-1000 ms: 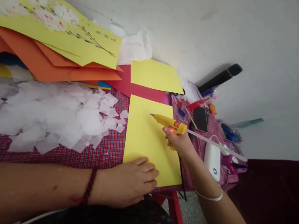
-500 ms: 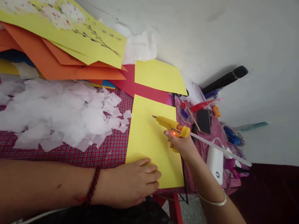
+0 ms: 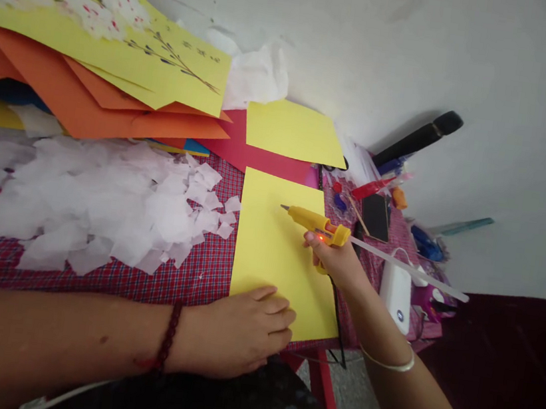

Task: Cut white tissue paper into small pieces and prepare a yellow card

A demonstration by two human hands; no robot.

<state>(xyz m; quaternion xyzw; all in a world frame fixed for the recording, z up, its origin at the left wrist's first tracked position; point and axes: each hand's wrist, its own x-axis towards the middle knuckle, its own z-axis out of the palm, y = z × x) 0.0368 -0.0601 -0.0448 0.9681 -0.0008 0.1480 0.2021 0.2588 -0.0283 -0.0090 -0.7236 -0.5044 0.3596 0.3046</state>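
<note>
My right hand (image 3: 333, 258) grips a yellow hot glue gun (image 3: 311, 222) with a lit red light and a white glue stick (image 3: 410, 269) poking out the back. Its nozzle hovers over a yellow sheet of paper (image 3: 272, 245) on the red checked tablecloth (image 3: 183, 276). My left hand (image 3: 236, 330) lies flat, fingers together, on the near corner of that sheet, holding it down. A dark red bracelet is on my left wrist, a white bangle on my right.
A heap of white tissue pieces (image 3: 86, 203) lies left of the sheet. Orange and yellow papers (image 3: 95, 60) are stacked at the back left, one with a flower branch. A second yellow sheet (image 3: 290, 130) on red paper, a phone (image 3: 376, 216), a white power bank (image 3: 396, 294) and small tools crowd the right.
The glue gun and my right hand have edged slightly right over the sheet. My left hand has stayed on the corner; the view shifted a little.
</note>
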